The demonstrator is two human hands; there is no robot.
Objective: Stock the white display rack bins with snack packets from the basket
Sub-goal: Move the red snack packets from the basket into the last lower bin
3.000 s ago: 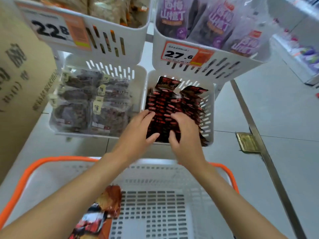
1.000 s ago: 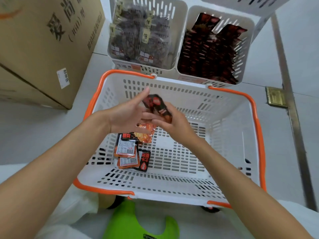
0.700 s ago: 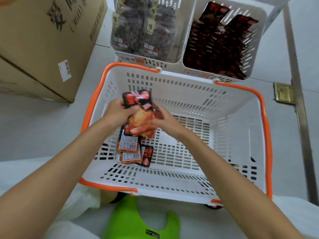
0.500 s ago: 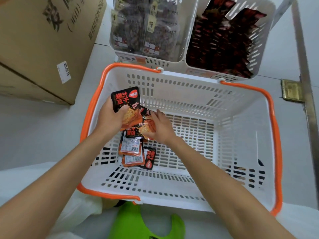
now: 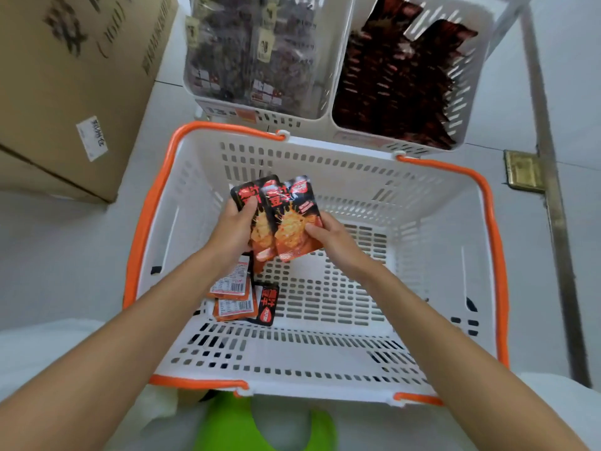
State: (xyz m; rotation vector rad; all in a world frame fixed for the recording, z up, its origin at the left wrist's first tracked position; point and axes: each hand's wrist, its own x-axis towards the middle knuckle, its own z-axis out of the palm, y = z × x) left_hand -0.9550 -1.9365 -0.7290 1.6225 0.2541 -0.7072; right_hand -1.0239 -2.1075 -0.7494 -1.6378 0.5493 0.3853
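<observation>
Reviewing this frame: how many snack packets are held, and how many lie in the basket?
Held packets: 2, one in the left hand, one in the right hand
Loose packets on the basket floor: 3
Total: 5 visible

The basket (image 5: pixel 341 177) sits in front of the person, and just behind it stand the left bin (image 5: pixel 260 117) and the right bin (image 5: pixel 471 76), side by side and both full. A big box (image 5: pixel 65 76) stands to the left of them. The left hand (image 5: pixel 232 234) and the right hand (image 5: pixel 335 242) hold two packets (image 5: pixel 292 222) above the left part of the basket, and some loose packets (image 5: pixel 237 297) lie on its bottom below them, by the left arm.
</observation>
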